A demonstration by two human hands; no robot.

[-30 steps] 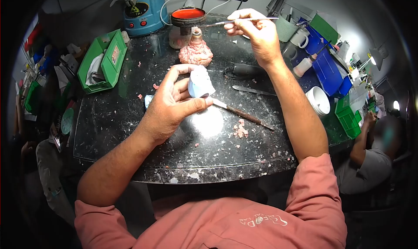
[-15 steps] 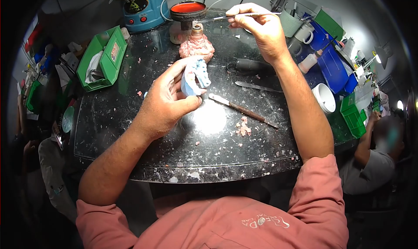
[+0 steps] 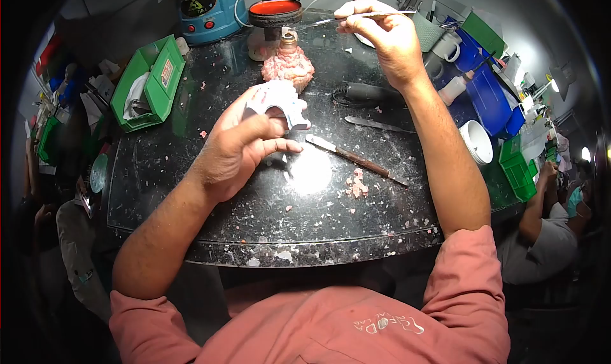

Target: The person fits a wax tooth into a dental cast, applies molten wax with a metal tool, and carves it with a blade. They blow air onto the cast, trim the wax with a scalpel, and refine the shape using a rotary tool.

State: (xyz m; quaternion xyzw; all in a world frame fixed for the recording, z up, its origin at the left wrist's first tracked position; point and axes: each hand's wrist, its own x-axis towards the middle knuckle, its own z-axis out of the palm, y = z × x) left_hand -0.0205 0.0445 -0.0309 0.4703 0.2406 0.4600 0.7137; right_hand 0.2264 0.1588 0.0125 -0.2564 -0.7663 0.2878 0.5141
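My left hand (image 3: 235, 141) is closed on a dental model (image 3: 284, 103), pale blue and white with pinkish patches, its curved hollow side turned partly toward me. In my right hand (image 3: 385, 39) a slim metal wax carver (image 3: 328, 21) is pinched like a pen, its handle end sticking out to the right. The carver's tip reaches left, close over the brass neck of a burner (image 3: 288, 68) whose body is crusted with lumpy pink wax. Just behind that stands a dark round pot (image 3: 275, 20) with red inside. A wooden-handled wax knife (image 3: 356, 160) lies nearest below the model.
Pink wax scraps (image 3: 358, 184) and a flat metal blade (image 3: 379, 125) lie on the black table (image 3: 254, 237). A green bin (image 3: 162, 84) is at left, a blue machine (image 3: 213, 14) behind. White tub (image 3: 476, 141) and blue bins (image 3: 493, 97) line the right. A co-worker (image 3: 541, 243) sits at far right.
My left hand has rolled the dental model over, so its hollow side now shows, and its fingers have shifted. The carver has moved slightly up and right in my right hand.
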